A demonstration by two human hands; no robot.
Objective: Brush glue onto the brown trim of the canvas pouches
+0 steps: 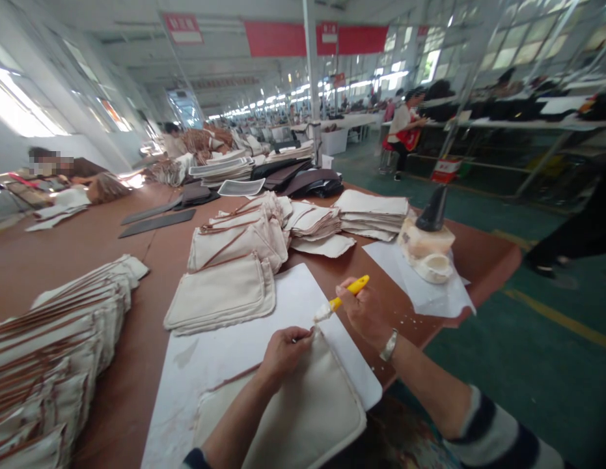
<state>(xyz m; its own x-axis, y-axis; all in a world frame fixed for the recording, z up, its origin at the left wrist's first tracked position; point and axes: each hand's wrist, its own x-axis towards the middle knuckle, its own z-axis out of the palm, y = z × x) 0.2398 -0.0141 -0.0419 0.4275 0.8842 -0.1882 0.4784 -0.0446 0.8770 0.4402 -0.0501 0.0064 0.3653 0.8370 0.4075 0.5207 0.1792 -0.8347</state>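
One panel [319, 394] has its corner pinched in the left hand [284, 352]. The right hand [366, 312] clasps one brush [338, 301].

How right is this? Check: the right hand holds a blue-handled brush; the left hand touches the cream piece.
The handle is yellow, not blue, in the head view. The right hand does hold the brush; the left hand touches the cream piece.

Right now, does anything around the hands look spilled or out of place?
Yes: white specks dot the brown tabletop beside the right hand, off the white board. They look stray there, perhaps splatter from the white-coated brush; I can't confirm.
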